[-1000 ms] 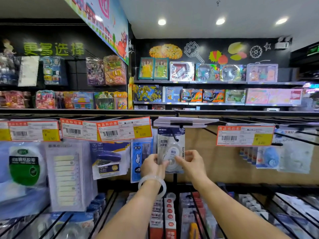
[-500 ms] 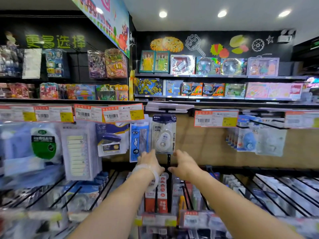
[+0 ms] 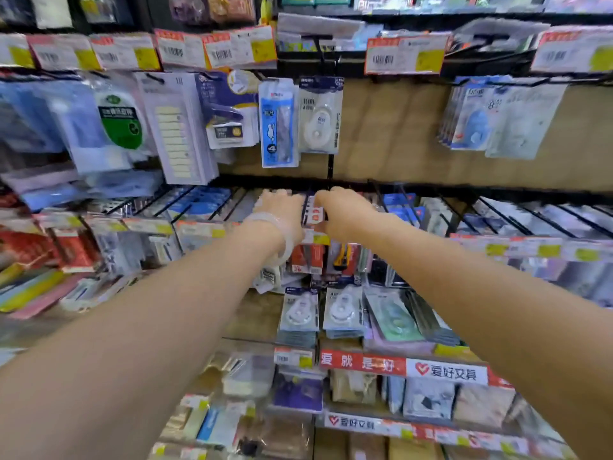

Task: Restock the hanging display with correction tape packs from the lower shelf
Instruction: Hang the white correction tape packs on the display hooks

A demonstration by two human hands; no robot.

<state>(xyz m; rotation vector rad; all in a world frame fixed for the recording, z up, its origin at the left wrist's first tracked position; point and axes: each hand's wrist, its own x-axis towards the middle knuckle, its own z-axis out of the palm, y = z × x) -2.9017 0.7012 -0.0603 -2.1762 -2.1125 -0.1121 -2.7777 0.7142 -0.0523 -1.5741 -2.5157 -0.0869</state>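
Observation:
One white correction tape pack (image 3: 320,116) hangs on a peg of the hanging display, above both hands. Two stacks of the same packs lie on the lower shelf, one (image 3: 299,313) beside the other (image 3: 343,310), below my forearms. My left hand (image 3: 282,210), with a clear bangle on the wrist, and my right hand (image 3: 345,210) are side by side over the wire shelf between them, backs towards me. Both hold nothing that I can see; the fingertips are hidden and blurred.
A blue pack (image 3: 278,127) hangs left of the tape pack, with sticky notes (image 3: 175,127) and a green-labelled tape (image 3: 121,119) further left. Blue-white packs (image 3: 474,117) hang at the right. Price tags (image 3: 403,56) line the rails. Red boxes (image 3: 308,257) sit under the hands.
The hands let go of the hung pack and dropped from it to the wire shelf level. The view tilted down, bringing the lower shelves into sight.

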